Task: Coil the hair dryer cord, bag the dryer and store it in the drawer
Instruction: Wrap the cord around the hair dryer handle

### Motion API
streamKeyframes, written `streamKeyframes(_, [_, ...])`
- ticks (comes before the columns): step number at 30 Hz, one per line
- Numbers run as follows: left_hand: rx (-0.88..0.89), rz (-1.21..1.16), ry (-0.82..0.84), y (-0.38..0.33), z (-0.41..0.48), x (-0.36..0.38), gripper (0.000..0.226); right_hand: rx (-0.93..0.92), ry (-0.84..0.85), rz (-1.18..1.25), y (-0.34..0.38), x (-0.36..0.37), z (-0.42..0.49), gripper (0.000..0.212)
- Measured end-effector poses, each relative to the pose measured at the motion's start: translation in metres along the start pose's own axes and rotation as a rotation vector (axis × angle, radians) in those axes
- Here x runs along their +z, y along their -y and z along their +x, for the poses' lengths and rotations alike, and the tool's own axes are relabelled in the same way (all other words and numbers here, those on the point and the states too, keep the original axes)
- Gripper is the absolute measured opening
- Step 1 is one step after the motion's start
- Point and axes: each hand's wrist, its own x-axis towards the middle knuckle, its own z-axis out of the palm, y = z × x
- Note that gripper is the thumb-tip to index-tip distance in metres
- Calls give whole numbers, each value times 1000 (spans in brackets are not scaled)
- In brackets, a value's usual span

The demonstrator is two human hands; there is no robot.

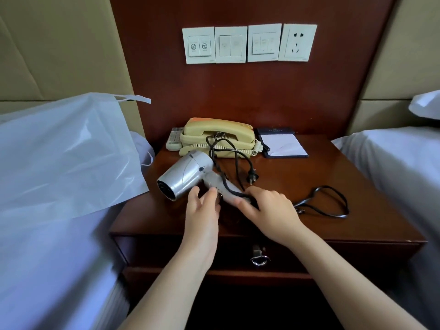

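Observation:
A silver hair dryer (184,176) lies on the wooden nightstand (297,186), nozzle pointing front left. Its black cord (321,206) loops loosely to the right, and another stretch runs back over the phone, with the plug (252,177) lying near the handle. My left hand (202,210) holds the handle near its joint with thumb and fingers. My right hand (269,208) grips the handle's end and the cord there. A white drawstring bag (66,153) lies on the bed at left. The drawer (166,251) under the top is closed, with a metal pull (259,257).
A beige telephone (219,136) and a remote stand at the back of the nightstand, with a notepad (283,144) to their right. Wall switches and a socket (297,42) sit above. Beds flank both sides.

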Motion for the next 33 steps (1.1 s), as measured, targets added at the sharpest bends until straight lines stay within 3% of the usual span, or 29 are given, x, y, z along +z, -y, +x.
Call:
streamKeyframes(5, [-77, -177, 44, -4, 0, 13, 22, -27, 0, 122, -3, -13, -10, 31])
streamKeyframes(12, [-64, -246, 61, -5, 2, 31, 25, -72, 43, 191, -7, -27, -25, 34])
streamKeyframes(16, [51, -123, 59, -10, 2, 35, 35, 14, 108, 74, -17, -36, -28, 34])
streamKeyframes(18, [105, -67, 55, -12, 3, 34, 35, 68, 145, 76, -24, -43, -29, 46])
streamKeyframes(21, [121, -93, -3, -14, 5, 34, 39, 80, 70, 109, -36, -52, -27, 55])
streamKeyframes(27, [134, -300, -102, -32, 11, 17, 27, 391, -202, 121, -76, -61, -27, 48])
streamKeyframes(30, [116, -348, -99, -40, 13, 5, 28, 490, -189, -34, -92, -63, -30, 39])
streamKeyframes(33, [125, -317, -104, -38, 12, 1, 24, 451, -104, -211, -90, -59, -30, 36])
